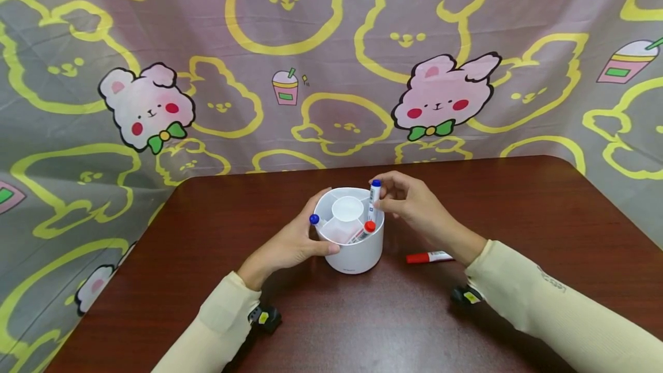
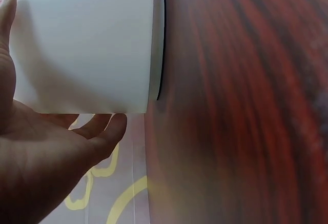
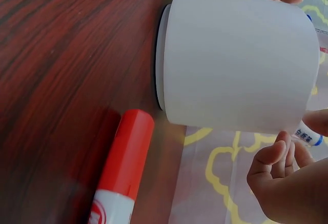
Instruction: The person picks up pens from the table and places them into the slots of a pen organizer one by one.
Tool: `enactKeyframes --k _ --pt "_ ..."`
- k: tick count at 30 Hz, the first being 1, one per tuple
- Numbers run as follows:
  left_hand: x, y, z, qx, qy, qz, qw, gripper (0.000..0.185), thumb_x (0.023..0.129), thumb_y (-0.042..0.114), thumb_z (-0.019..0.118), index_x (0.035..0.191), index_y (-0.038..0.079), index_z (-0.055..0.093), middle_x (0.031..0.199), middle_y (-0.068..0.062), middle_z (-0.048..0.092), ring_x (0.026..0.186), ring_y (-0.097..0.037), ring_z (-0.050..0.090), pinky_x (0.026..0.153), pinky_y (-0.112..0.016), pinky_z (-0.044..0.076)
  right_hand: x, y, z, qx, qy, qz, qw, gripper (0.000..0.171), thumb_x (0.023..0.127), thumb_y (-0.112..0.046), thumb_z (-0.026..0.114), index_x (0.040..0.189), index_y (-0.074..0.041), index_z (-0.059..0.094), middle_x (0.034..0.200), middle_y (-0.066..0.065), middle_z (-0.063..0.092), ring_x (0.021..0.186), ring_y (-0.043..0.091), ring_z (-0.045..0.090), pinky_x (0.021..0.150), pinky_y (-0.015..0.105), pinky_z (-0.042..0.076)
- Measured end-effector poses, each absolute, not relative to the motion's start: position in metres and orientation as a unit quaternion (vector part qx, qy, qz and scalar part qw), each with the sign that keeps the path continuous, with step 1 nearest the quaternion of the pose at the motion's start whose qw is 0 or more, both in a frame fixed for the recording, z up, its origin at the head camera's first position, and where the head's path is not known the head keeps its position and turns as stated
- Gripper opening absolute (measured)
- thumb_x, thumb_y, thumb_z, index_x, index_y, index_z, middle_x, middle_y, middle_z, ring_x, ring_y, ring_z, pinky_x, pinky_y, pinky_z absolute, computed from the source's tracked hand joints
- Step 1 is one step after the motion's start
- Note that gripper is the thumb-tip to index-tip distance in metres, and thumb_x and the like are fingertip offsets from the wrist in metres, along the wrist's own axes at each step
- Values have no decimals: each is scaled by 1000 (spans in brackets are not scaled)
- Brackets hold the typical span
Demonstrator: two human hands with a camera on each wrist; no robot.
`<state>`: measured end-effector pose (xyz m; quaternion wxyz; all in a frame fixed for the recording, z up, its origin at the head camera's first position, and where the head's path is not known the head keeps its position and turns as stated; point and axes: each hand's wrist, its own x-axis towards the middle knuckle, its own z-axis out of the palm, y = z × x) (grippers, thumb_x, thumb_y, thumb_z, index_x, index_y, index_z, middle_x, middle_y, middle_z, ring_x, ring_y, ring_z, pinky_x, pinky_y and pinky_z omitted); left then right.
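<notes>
a: so, where does the left hand (image 1: 290,246) sit?

b: it cups the near-left side of the white holder (image 1: 357,255), palm against the wall, thumb lying along the front below the rim. the fingers curve round the wall, a steadying hold and not a lift; the holder stands on the table (image 1: 518,217), about mid-table.

a: and the right hand (image 1: 409,203)?

b: it pinches a blue-capped marker (image 1: 374,200) between thumb and fingertips, around mid-barrel. the marker stands nearly upright, its lower end down in a compartment at the holder's right side, cap up.

a: what else is in the holder?

b: a second blue-capped marker (image 1: 315,220) at the left, just by the left hand's fingers, and a red-capped one (image 1: 365,229) leaning in a front compartment. a round white well sits in the middle. another red marker (image 1: 429,257) lies flat on the table to the holder's right, close to the right wrist, apart from the holder.

a: how would the marker handle?

b: light and stiff, by the look of it, with a smooth plastic barrel that could slip under a loose pinch. mid-barrel seems the sound place to hold it, since the cap may pull off. the holder looks like rigid plastic, light enough to tip or slide, so a hand against its wall makes sense.
</notes>
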<state>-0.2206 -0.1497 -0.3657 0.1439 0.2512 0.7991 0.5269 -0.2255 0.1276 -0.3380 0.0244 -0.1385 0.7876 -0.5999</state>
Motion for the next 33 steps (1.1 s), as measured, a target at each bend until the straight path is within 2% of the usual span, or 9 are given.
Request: enactKeyframes --k 4,12,18,21,26,33 --pt "-221 -149 -365 256 801 526 132 113 82 41 90 166 22 17 162 -9 40 147 -33 43 126 -61 27 -223 137 -337 -137 785 -603 26 42 94 -5 73 134 -1 62 104 10 61 88 21 60 69 27 54" --pt "-221 -150 -363 254 807 519 126 104 85 29 89 165 21 23 159 -10 44 139 -33 50 120 -58 38 -211 170 -330 -118 806 -580 35 44 97 -13 74 138 -4 58 112 10 62 96 14 64 77 28 58" --pt "-220 -151 -360 238 810 518 136 99 87 21 87 164 21 25 158 -10 45 135 -34 53 115 -56 46 -203 196 -329 -101 830 -547 41 43 100 -24 73 138 -9 59 119 8 65 106 16 66 83 29 59" --pt "-220 -153 -358 237 806 524 140 99 87 20 87 164 21 25 157 -10 46 133 -34 55 113 -55 48 -200 206 -331 -96 840 -532 44 42 100 -27 72 136 -10 60 118 5 67 106 15 67 85 31 59" --pt "-220 -154 -359 242 793 539 146 98 87 19 87 164 20 26 156 -11 46 131 -34 57 112 -54 49 -198 216 -337 -100 840 -530 56 40 100 -23 72 134 -5 61 115 3 70 104 13 68 85 34 59" --pt "-221 -158 -359 241 790 544 147 96 87 21 88 163 21 30 156 -12 46 134 -36 57 111 -50 51 -195 230 -344 -92 848 -515 84 41 100 -21 71 134 -2 59 121 10 68 103 12 67 85 35 58"
